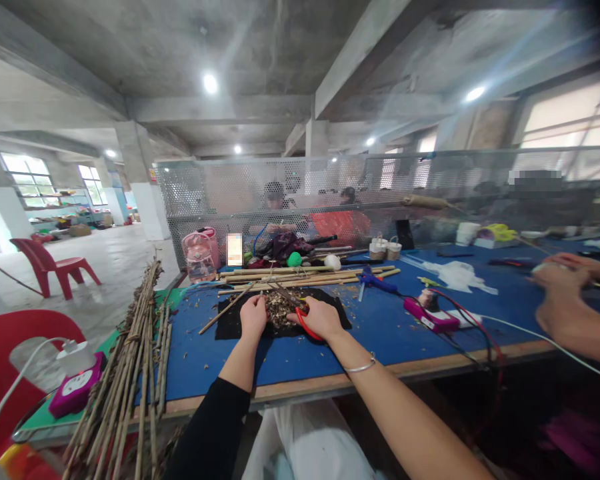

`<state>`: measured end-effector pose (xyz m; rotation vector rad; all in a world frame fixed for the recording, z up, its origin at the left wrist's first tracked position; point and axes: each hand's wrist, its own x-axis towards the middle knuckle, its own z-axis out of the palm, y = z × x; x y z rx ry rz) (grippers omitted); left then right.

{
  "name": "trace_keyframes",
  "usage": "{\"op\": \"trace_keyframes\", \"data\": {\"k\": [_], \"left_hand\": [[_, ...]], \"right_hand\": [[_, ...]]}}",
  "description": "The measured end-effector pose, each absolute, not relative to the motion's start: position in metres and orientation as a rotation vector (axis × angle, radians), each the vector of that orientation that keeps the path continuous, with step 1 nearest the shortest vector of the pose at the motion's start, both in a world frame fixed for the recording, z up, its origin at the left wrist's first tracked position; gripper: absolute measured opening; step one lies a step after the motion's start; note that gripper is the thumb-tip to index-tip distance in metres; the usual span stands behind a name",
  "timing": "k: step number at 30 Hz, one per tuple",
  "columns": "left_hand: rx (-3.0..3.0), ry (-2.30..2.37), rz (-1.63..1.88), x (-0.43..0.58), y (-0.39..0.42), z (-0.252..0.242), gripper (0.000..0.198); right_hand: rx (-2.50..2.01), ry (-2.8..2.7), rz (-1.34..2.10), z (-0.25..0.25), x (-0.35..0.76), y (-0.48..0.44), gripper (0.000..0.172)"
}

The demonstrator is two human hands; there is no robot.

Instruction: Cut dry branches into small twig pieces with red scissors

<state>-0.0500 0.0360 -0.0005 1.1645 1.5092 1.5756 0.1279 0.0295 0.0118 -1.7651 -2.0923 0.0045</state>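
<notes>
My right hand (pixel 323 319) is closed round scissors (pixel 307 327) with a red-orange handle, the blades pointing up and left. Just left of it, my left hand (pixel 253 316) is closed in a pinch near the blade tips; what it pinches is too small to make out. Between and beyond the hands lies a heap of small brown and pale clippings (pixel 279 308) on a black cloth (pixel 226 325). A thin stick (pixel 215 320) lies slanted at the cloth's left side. Several long sticks (pixel 360 274) lie crosswise behind the heap.
A bundle of long dry stalks (pixel 125 360) leans along the table's left end. A blue glue gun (pixel 377 281), a purple power strip (pixel 433 319) with cords and white plastic (pixel 460 275) are to the right. A co-worker's hands (pixel 570 287) are at far right. A perforated metal screen (pixel 220 193) stands behind.
</notes>
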Motion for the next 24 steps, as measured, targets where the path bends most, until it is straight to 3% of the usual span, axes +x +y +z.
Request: {"op": "trace_keyframes", "data": {"k": [10,19,24], "left_hand": [[1.323,1.537,1.895,-0.040,0.050,0.015,0.027],[1.239,1.215,1.573,-0.022,0.033,0.002,0.034],[1.049,1.064,1.548,-0.020,0.033,0.006,0.030]], "right_hand": [[-1.618,-1.900,0.097,0.003,0.133,0.039,0.041],[-1.507,-1.918,0.077,0.001,0.131,0.039,0.039],[-1.402,-2.022,-0.020,0.002,0.126,0.034,0.046]]}}
